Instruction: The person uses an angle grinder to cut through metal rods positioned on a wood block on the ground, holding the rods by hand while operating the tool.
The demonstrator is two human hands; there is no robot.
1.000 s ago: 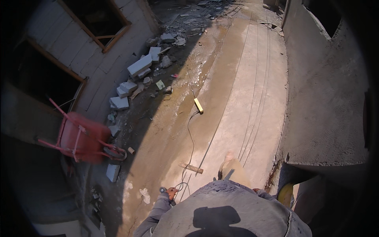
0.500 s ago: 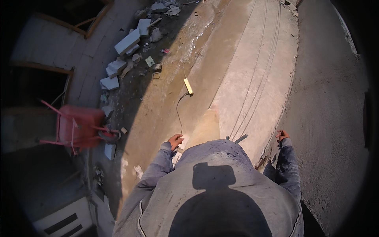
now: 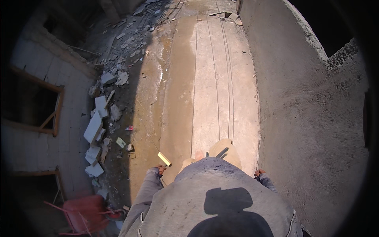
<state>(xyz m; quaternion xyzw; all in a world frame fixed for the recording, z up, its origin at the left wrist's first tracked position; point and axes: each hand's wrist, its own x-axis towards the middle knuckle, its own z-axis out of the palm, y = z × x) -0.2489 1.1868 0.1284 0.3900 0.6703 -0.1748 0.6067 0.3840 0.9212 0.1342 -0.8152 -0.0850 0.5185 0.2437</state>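
sunlit floor [image 3: 245, 94]; rough grey wall [image 3: 308, 122]

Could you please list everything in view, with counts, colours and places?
yellow bar: one, yellow, left of the legs
cable: one visible length, dark, beside the left sleeve
wheelbarrow: one, red, lower left
blocks: several, pale grey, left side
rubble: many pieces, grey, upper left
framed openings: two, brown frames, left side
wall: one, grey, right side
walkway: one, pale, lined, centre
legs: two, tan-clad, lower centre
sleeves: two, grey, lower centre
left hand: one, bare, by the bar's near end; contact unclear
right hand: one, bare, near the wall; grip unclear
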